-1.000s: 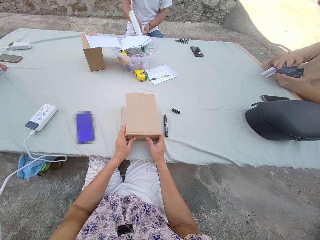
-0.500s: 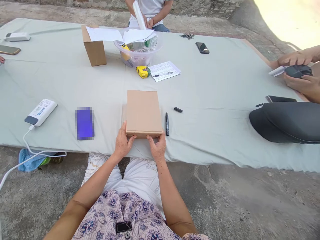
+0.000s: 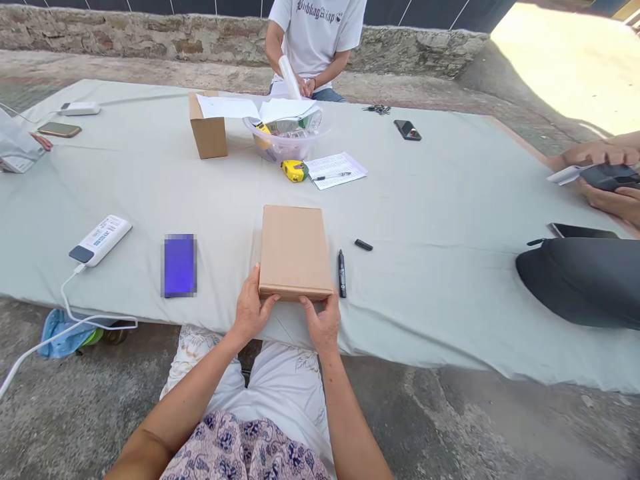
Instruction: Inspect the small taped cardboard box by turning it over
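Note:
A flat brown cardboard box (image 3: pixel 294 248) lies on the cloth-covered table in front of me, its lid closed. My left hand (image 3: pixel 253 308) grips its near left corner, the thumb along the front edge. At the near right corner my right hand (image 3: pixel 324 320) holds it the same way; the fingers of both hands are partly hidden by the box. Just right of the box lies an uncapped black marker (image 3: pixel 342 275), with its black cap (image 3: pixel 364 245) a little farther off. To the left rests a blurred-out purple rectangular item (image 3: pixel 179 265).
A white power bank (image 3: pixel 101 240) with a cable lies left. Farther back are a tall cardboard box (image 3: pixel 210 137), a plastic basin (image 3: pixel 280 148), a yellow tape measure (image 3: pixel 295 171) and a printed sheet (image 3: pixel 345 167). A black bag (image 3: pixel 580 280) sits right. Other people sit around the table.
The view has tilted up, so everything sits lower in the picture and more of the person opposite shows. Both my hands stay on the box. A white bag now shows at the far left.

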Demonstrator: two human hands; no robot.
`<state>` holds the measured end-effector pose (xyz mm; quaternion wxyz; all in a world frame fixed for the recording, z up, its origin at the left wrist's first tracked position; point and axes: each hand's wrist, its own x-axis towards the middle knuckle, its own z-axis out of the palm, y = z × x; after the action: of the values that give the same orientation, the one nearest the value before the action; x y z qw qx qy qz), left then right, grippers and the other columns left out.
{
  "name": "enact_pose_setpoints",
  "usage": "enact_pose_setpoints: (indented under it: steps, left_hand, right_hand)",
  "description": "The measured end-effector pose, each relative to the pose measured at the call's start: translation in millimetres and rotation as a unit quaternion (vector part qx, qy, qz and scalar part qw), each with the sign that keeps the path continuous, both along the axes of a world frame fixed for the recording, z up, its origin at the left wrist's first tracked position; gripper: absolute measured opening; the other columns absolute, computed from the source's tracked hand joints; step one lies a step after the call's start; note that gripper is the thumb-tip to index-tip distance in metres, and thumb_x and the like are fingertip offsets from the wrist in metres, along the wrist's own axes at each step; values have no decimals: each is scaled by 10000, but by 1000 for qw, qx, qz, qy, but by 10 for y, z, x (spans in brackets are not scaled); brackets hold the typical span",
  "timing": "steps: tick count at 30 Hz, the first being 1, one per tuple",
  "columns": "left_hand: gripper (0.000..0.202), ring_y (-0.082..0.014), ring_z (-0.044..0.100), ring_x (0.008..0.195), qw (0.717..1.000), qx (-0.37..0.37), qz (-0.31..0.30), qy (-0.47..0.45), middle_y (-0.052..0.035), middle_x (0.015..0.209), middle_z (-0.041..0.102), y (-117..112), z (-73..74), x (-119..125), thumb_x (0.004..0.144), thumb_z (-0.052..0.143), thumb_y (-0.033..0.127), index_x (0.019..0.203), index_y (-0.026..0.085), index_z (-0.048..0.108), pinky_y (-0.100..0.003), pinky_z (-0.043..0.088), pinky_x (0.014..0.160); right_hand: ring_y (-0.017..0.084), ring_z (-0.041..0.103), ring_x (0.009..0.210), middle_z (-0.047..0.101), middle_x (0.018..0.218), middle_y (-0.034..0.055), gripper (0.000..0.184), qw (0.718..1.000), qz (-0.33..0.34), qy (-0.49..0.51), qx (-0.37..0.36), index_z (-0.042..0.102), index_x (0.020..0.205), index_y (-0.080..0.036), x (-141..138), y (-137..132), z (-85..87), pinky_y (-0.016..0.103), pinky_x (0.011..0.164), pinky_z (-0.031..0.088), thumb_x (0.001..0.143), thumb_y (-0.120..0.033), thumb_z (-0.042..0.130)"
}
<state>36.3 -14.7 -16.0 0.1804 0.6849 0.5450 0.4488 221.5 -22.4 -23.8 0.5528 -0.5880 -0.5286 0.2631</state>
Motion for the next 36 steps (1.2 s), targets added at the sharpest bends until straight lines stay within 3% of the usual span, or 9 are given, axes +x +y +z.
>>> enact_pose_setpoints:
  steps: [36]
  left_hand:
    - [735,-302,468,1429,1000,-20,-12,-17,-208,1513,478,2,44,-14,963,573,450,1560,178,242,-473,449,1145]
  right_hand:
    - [306,575,1298,563,1406,175,700,1000,5,-1,-2,442,1427,-199,-4,-6,12,501,1056,521,853,-522,678]
